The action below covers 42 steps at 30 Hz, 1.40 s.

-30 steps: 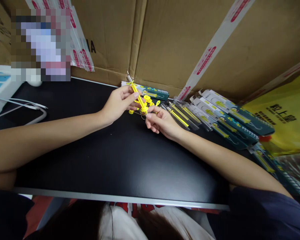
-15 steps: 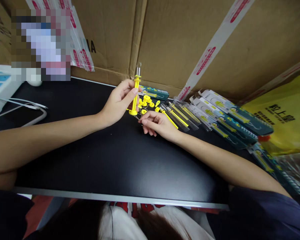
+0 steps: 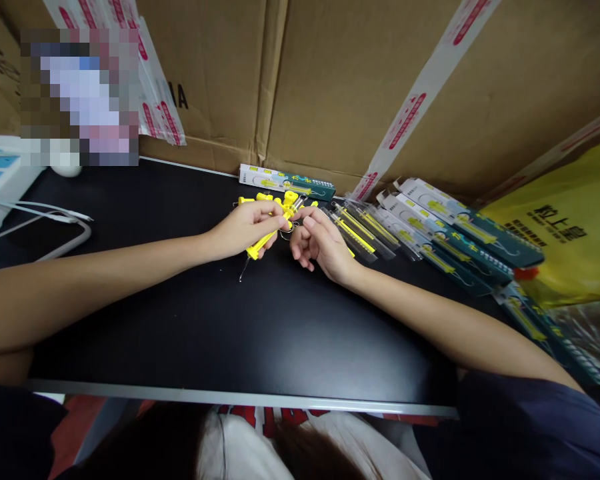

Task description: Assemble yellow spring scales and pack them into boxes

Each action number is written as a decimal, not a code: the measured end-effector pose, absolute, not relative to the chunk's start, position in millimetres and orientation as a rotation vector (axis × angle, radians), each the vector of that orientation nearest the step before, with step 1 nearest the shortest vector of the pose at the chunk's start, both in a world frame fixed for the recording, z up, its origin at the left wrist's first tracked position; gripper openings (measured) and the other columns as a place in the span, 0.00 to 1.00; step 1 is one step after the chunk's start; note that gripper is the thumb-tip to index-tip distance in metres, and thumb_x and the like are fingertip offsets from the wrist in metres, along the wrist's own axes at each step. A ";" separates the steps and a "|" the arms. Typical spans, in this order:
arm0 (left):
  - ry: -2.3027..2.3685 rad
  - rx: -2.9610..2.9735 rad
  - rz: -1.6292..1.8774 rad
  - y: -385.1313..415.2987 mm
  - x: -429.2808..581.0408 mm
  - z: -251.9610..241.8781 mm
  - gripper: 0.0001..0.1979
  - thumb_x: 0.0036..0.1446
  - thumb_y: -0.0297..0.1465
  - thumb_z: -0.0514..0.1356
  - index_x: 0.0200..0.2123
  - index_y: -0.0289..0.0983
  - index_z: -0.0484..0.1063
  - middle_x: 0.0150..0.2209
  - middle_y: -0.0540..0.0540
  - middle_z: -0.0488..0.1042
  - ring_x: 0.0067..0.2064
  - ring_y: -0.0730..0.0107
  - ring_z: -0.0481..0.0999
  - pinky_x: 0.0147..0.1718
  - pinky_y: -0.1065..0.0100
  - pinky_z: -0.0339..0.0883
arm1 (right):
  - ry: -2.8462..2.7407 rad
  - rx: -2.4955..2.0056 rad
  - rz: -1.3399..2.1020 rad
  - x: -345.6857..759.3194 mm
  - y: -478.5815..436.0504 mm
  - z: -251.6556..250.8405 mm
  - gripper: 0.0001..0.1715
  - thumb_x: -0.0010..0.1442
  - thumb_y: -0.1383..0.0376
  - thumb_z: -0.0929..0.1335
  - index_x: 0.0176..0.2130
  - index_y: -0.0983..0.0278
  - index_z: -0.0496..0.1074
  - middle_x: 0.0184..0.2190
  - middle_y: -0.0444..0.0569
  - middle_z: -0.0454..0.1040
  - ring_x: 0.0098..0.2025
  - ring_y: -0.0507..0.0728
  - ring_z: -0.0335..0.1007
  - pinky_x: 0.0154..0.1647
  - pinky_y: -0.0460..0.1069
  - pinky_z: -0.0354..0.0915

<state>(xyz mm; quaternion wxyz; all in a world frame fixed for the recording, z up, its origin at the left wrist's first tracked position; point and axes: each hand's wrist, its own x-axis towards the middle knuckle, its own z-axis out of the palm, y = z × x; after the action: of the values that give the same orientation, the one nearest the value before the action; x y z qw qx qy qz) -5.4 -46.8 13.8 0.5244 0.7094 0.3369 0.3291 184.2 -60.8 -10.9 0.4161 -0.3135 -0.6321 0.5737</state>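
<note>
My left hand [image 3: 250,230] is closed around a yellow spring scale [image 3: 265,243], which lies aslant in the fingers. Its metal hook hangs toward me at the lower left, and its clear tube end points to the upper right. Close by that upper end is my right hand [image 3: 325,243], fingers curled, the index fingertip at or against the scale; whether its thumb and index finger pinch some small part cannot be made out. Behind the hands lies a pile of yellow plastic parts [image 3: 291,198] with wire hooks, partly hidden by my fingers.
Several clear tubes with yellow scale strips [image 3: 363,227] lie right of the pile. Printed spring scale boxes [image 3: 460,233] are stacked farther right, beside a yellow bag [image 3: 555,220]. Another box [image 3: 287,181] lies against the cardboard [image 3: 330,87]. A power strip [image 3: 0,173] with cables stands left.
The spring scale has tipped from nearly upright to slanted and come lower, its hook now toward me. My right hand has moved from the hook end to the tube end.
</note>
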 end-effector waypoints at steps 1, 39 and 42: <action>0.807 1.692 0.736 -46.6 -5.7 12.8 0.06 0.62 0.29 0.54 0.31 0.36 0.65 0.17 0.55 0.66 0.13 0.80 0.66 0.13 0.77 0.59 | -1.571 -0.793 1.423 184.1 -60.8 -11.3 0.17 0.64 0.49 0.63 0.43 0.59 0.60 0.18 0.35 0.69 0.14 0.47 0.61 0.10 0.39 0.53; 0.784 1.394 0.733 -40.9 -4.7 5.1 0.05 0.61 0.28 0.53 0.32 0.37 0.60 0.19 0.54 0.69 0.15 0.81 0.65 0.12 0.79 0.58 | -2.693 -1.415 -0.223 224.0 -37.2 32.9 0.07 0.58 0.62 0.66 0.34 0.63 0.71 0.34 0.49 0.75 0.34 0.55 0.68 0.29 0.48 0.52; 0.812 1.442 0.703 -43.8 -3.3 4.7 0.04 0.62 0.27 0.53 0.33 0.38 0.59 0.16 0.57 0.66 0.12 0.82 0.61 0.10 0.79 0.54 | -2.754 -1.435 -0.243 221.8 -39.9 32.3 0.07 0.59 0.61 0.67 0.34 0.63 0.71 0.37 0.50 0.75 0.37 0.57 0.69 0.30 0.48 0.53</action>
<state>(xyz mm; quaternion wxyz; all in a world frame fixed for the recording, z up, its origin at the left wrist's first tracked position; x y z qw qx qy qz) -3.3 -43.8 4.7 0.6224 0.6277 0.3535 0.3061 221.8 -39.9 32.3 0.0135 -0.4606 -0.8841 -0.0780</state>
